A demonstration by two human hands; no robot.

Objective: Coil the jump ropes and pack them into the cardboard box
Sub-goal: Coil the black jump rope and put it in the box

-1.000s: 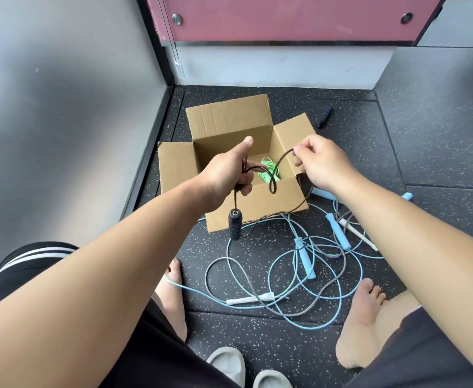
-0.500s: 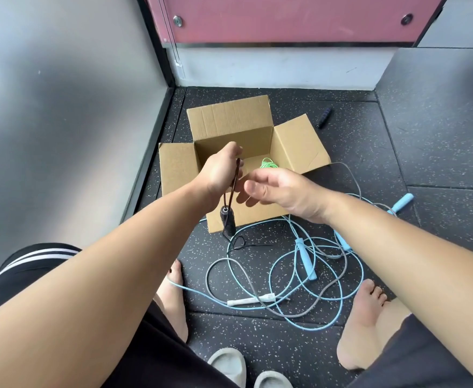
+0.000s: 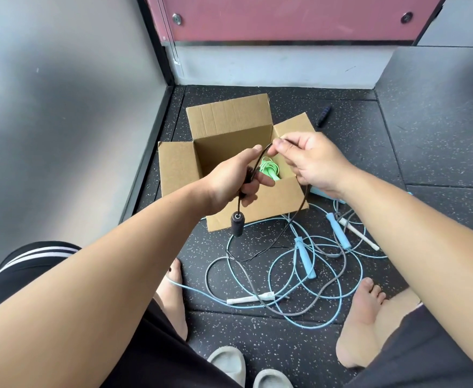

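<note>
Above the open cardboard box (image 3: 173, 166) (green rope (image 3: 268, 168) inside), the left hand (image 3: 235, 180) grips the black rope (image 3: 299, 211) while the right hand (image 3: 313, 161) pinches it.

Black shorts (image 3: 19, 278), white side stripes (image 3: 47, 252)

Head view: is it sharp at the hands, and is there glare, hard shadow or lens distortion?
Head view: the left hand, the right hand and the black jump rope look sharp; head view: light is soft, shadows faint beside the cardboard box; head view: the grey wall carries a pale sheen, and wide-angle stretch enlarges the near forearms.
</note>
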